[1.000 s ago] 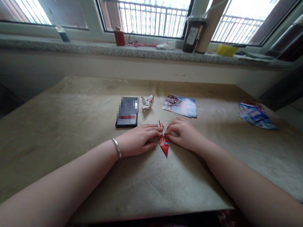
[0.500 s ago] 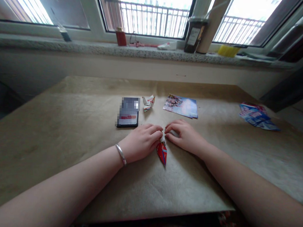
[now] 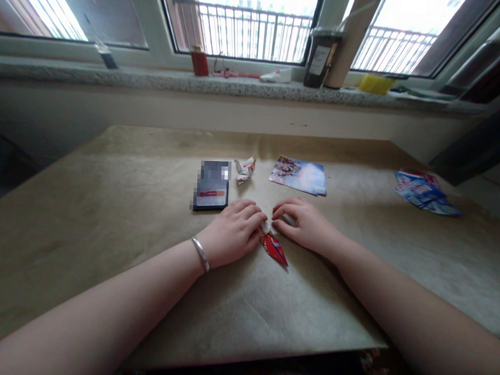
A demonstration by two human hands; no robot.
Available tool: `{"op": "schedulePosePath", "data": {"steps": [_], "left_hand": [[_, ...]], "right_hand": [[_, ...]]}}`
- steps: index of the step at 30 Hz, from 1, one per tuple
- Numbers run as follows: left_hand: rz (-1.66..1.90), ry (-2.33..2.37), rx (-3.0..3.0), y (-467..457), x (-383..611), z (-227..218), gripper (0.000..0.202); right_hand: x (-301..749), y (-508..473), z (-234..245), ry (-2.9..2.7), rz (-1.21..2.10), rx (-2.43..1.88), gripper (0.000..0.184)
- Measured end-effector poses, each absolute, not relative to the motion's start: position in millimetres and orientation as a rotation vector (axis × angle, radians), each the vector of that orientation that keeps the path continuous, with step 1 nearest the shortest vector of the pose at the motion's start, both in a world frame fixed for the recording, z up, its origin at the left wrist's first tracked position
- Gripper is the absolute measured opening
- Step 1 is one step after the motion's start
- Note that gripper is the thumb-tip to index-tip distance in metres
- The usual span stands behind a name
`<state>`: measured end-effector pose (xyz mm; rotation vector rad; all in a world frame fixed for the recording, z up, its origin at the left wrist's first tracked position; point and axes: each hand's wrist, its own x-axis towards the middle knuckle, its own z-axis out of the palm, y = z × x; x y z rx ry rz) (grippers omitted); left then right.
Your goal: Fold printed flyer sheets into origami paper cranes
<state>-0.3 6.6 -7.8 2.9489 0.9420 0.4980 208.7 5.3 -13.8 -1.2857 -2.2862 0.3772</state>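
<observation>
A folded red paper piece (image 3: 274, 248) with a white upper end lies on the brown paper table cover (image 3: 108, 259), its point aimed toward the lower right. My left hand (image 3: 232, 228), wearing a silver bangle (image 3: 200, 254), rests just left of it, fingertips on the white end. My right hand (image 3: 301, 225) lies on the other side, its curled fingertips almost touching that end. Part of the white end is hidden under my left fingers.
Beyond my hands lie a phone (image 3: 211, 185), a small folded paper scrap (image 3: 244, 170) and a photo card (image 3: 298, 175); more printed cards (image 3: 424, 192) lie far right. A granite windowsill (image 3: 155, 80) holds a red cup (image 3: 199, 62) and a dark jar (image 3: 320, 67).
The red paper's point has swung from pointing straight down toward the lower right. My right fingertips have drawn slightly away from the white end.
</observation>
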Motion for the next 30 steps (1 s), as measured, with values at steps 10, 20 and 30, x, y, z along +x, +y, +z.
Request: {"op": "schedulePosePath", "data": {"steps": [10,20,30], "left_hand": [[0.491,0.979,2.765,9,-1,-9,0.030],[0.632,0.849,2.691,9,0,-9,0.028],[0.640,0.902,2.675,11,1,-10,0.016]], "right_hand": [[205,1,-13,-2.352,0.405,-1.154,0.013],[200,0,-15,-2.276,0.486,-1.159,0.007],[198,0,-16,-2.202,0.587,-1.204,0.007]]}}
